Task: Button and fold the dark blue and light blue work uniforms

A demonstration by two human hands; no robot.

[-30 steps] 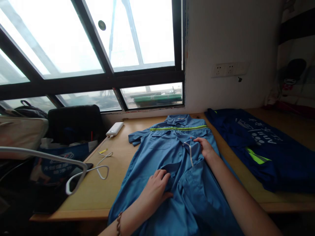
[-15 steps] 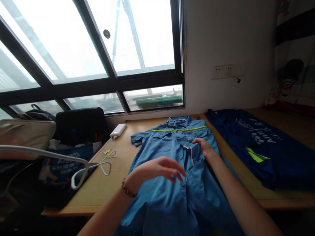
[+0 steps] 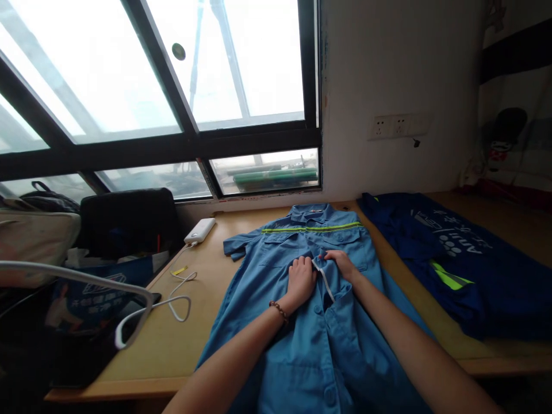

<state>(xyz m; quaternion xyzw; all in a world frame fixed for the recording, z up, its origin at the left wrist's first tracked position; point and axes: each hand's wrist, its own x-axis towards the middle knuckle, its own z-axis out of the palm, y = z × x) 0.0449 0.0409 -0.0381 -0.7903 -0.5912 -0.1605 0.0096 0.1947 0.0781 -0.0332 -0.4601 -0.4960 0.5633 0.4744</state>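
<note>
A light blue work shirt (image 3: 310,339) with a yellow-green reflective stripe across the chest lies face up on the wooden table (image 3: 202,310), collar toward the window. My left hand (image 3: 301,277) lies on the shirt's chest by the button placket, fingers curled onto the cloth. My right hand (image 3: 340,263) pinches the opposite edge of the placket, where a white tag or strip hangs. The two hands are close together at the shirt's upper front.
A dark blue garment (image 3: 457,259) with white print lies on the table at the right. A white power bank (image 3: 199,230) and its cable (image 3: 179,287) sit at the left, beside black bags (image 3: 125,221). A white curved bar (image 3: 81,276) crosses the left foreground.
My left hand left the shirt's lower front, lifted, and moved up to the chest beside my right hand. My right hand stayed at the placket.
</note>
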